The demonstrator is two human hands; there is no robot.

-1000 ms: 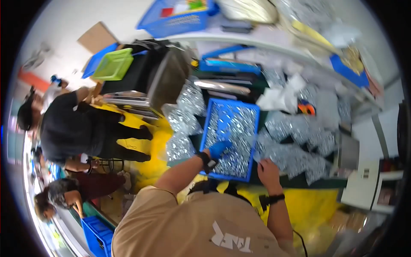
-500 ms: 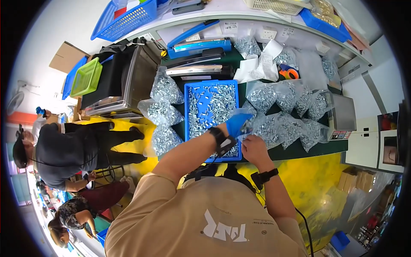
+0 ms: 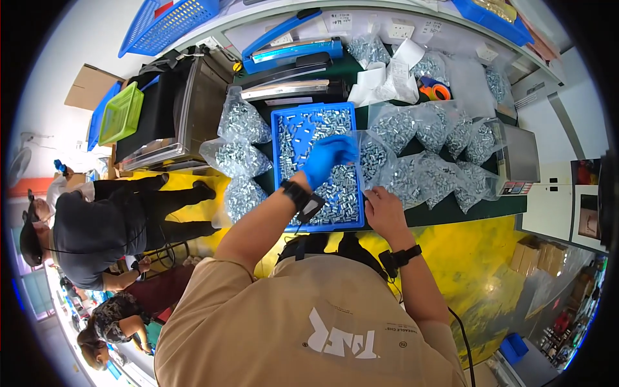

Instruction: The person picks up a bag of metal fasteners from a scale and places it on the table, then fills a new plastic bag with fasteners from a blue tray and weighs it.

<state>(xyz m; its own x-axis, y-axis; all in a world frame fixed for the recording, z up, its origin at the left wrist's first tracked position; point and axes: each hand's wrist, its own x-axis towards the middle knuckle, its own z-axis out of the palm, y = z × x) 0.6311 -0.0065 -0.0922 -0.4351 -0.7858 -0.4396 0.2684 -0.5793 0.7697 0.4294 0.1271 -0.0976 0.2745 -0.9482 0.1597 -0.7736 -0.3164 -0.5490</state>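
Observation:
My left hand [image 3: 330, 158], in a blue glove, is over the right part of a blue tray [image 3: 276, 145] strewn with small silvery metal cylinders [image 3: 342, 200]. Its fingers are drawn together beside the mouth of a clear plastic bag [image 3: 374, 161]; what they hold, if anything, is hidden. That bag, partly filled with the same metal pieces, lies against the tray's right edge. My bare right hand [image 3: 385, 211] pinches the bag's near edge.
Filled clear bags [image 3: 238, 158] stand left of the tray, and several more [image 3: 429, 180] lie to its right. Behind are long bag sealers [image 3: 293, 55], white paper [image 3: 387, 80] and an orange tape roll [image 3: 438, 91]. A metal box [image 3: 518, 155] stands at the right end.
My left hand has moved left and away from me, off the bag to over the tray. My right hand stays at the bag's edge. The whole view has shifted slightly.

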